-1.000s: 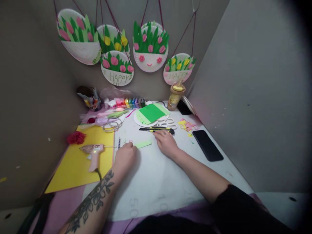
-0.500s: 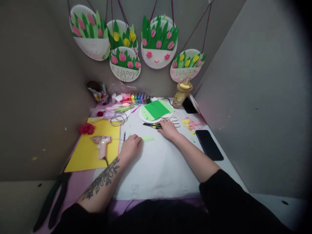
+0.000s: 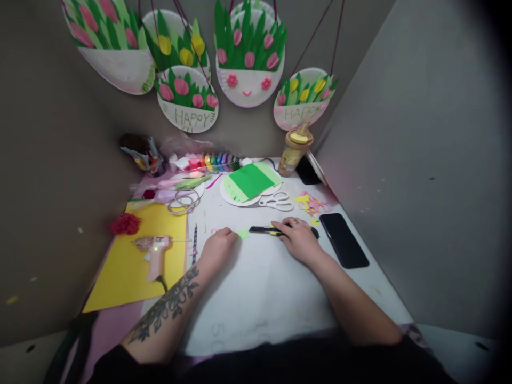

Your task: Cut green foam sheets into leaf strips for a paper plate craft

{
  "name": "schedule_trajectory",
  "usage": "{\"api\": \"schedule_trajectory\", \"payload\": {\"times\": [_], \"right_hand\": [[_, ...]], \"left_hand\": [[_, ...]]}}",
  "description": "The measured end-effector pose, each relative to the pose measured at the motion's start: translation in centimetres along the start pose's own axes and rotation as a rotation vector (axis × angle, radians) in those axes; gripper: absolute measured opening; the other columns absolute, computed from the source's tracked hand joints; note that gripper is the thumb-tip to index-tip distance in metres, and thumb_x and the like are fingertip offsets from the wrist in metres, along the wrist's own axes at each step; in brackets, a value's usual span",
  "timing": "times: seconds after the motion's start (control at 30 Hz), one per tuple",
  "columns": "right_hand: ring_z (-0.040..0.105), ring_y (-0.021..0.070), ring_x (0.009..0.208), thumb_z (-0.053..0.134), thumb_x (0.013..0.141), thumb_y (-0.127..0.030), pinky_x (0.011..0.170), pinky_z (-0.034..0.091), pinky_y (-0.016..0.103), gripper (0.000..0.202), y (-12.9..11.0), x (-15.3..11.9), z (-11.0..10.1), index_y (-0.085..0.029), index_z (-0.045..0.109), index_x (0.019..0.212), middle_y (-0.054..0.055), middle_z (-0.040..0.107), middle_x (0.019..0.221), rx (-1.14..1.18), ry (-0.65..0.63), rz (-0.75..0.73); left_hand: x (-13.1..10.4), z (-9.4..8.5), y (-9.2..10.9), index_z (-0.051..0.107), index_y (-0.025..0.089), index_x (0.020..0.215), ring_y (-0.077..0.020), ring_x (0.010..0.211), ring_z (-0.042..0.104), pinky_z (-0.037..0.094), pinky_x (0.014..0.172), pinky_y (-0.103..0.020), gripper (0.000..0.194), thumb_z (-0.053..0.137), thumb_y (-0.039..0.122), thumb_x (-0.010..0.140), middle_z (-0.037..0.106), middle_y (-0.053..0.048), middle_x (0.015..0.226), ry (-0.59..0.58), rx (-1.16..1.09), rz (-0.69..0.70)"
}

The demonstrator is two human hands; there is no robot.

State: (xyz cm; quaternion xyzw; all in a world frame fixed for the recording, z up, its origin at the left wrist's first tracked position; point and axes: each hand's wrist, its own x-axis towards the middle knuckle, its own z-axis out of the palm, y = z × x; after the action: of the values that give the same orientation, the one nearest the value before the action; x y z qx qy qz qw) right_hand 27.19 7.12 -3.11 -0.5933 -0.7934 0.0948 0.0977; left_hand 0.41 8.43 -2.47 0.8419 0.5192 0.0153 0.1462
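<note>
My left hand (image 3: 219, 246) rests on the white table cover (image 3: 256, 288), its fingers closed on a small light green paper strip (image 3: 243, 234) that sticks out to the right. To the right of it, my right hand (image 3: 299, 238) lies over a black and yellow utility knife (image 3: 262, 230), fingers around its body, the tip pointing left toward the strip. Behind my hands, white scissors (image 3: 276, 201) lie by a white paper plate (image 3: 228, 196) bearing green paper sheets (image 3: 252, 180).
On the left are yellow sheets (image 3: 120, 277), a glue gun (image 3: 158, 256), a patterned pencil (image 3: 194, 242) and metal rings (image 3: 184, 201). To the right lie a phone (image 3: 344, 240) and paper scraps (image 3: 310, 204). A cup (image 3: 293, 154) stands at the back, below hanging plate crafts (image 3: 250, 88).
My right hand has come back from beside the scissors toward me and to the right, bringing the utility knife along. The view has shifted too. My left hand stays at the green strip.
</note>
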Motion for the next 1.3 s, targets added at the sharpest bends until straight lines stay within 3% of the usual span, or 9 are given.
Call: {"api": "schedule_trajectory", "payload": {"times": [0.33, 0.73, 1.3], "right_hand": [[0.051, 0.0235, 0.100, 0.058, 0.084, -0.016, 0.088, 0.037, 0.037, 0.044, 0.5, 0.4, 1.3, -0.030, 0.060, 0.125, 0.008, 0.060, 0.110, -0.047, 0.020, -0.035], [0.052, 0.0237, 0.099, 0.056, 0.084, -0.015, 0.085, 0.035, 0.036, 0.042, -0.7, 0.3, 0.3, -0.028, 0.062, 0.123, 0.009, 0.061, 0.110, -0.081, -0.051, -0.039], [0.051, 0.0242, 0.097, 0.053, 0.086, -0.019, 0.081, 0.033, 0.034, 0.044, -2.6, -0.6, -0.2, -0.030, 0.058, 0.127, 0.009, 0.059, 0.106, -0.120, -0.178, 0.051]], "left_hand": [[-0.2, 0.0, -0.5, 0.066, 0.029, 0.112, -0.0222, 0.098, 0.054, 0.041, 0.077, -0.030, 0.035, 0.044, 0.017, 0.088, 0.062, -0.005, 0.107, -0.048, -0.088, 0.060], [0.0, -0.4, 0.1, 0.059, 0.031, 0.121, -0.0218, 0.098, 0.050, 0.039, 0.077, -0.030, 0.036, 0.041, 0.024, 0.092, 0.057, -0.006, 0.108, -0.124, -0.064, 0.023], [0.0, 0.2, -0.1, 0.063, 0.033, 0.117, -0.0198, 0.093, 0.052, 0.036, 0.075, -0.028, 0.034, 0.038, 0.032, 0.094, 0.058, -0.004, 0.101, -0.052, -0.078, 0.040]]}}
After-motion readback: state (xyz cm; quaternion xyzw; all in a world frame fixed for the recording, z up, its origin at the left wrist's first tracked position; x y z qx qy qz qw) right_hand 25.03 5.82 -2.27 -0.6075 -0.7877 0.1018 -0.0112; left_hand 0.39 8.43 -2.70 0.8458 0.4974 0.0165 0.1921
